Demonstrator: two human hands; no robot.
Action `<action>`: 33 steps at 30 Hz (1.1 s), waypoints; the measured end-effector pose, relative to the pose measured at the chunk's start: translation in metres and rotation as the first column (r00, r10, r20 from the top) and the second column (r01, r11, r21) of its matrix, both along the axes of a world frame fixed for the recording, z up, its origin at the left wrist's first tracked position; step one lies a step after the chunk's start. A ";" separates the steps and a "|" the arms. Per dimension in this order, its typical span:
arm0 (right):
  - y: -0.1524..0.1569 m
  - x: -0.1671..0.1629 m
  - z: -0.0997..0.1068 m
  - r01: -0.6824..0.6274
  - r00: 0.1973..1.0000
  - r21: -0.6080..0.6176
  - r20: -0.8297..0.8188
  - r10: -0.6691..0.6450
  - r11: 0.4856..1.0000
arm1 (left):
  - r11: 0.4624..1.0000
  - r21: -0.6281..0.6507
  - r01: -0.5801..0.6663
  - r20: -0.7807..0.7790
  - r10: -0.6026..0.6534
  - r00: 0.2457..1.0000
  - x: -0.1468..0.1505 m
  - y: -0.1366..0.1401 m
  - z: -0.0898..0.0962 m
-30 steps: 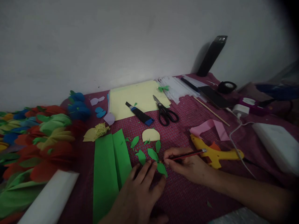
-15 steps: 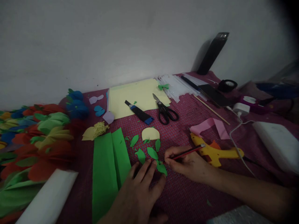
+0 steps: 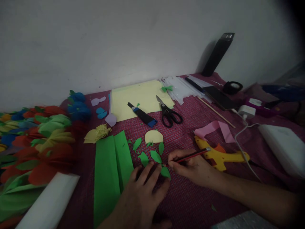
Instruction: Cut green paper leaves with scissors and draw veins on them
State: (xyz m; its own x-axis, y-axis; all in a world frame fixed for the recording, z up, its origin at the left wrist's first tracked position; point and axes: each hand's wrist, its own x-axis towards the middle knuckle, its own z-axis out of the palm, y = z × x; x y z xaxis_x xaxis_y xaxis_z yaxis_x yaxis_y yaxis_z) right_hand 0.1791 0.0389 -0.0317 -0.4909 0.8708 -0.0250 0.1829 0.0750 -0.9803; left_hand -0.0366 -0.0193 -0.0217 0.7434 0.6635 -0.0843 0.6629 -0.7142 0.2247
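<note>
Scissors and a cutter lie near each other, both partly over yellow paper; a white cable crosses the glue gun; a pink strip lies beside it; a stick lies near the phone; paper flowers crowd the left.

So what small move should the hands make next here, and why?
Probably a short, light stroke of the red pencil held in the right hand: its tip seems to be beside the green leaf cutout, and the left hand lies close enough to steady it.
</note>
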 end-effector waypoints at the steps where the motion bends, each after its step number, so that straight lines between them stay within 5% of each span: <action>1: 0.000 0.000 0.000 -0.003 1.000 0.002 0.006 0.003 1.000 | 1.000 0.007 0.003 0.002 -0.003 1.000 0.000 0.000 0.000; 21: 0.001 0.008 -0.004 -0.084 0.990 0.015 0.117 0.081 0.996 | 0.999 0.044 0.020 -0.024 -0.019 1.000 0.003 0.000 0.001; 28: 0.000 0.011 0.001 -0.131 0.980 -0.114 0.134 0.146 0.985 | 0.996 0.077 0.041 -0.040 -0.037 0.998 0.006 0.001 0.004; 33: 0.002 0.010 0.001 0.049 0.998 -0.291 -0.010 -0.054 0.956 | 0.994 0.105 0.041 -0.008 -0.040 0.999 0.004 0.000 0.003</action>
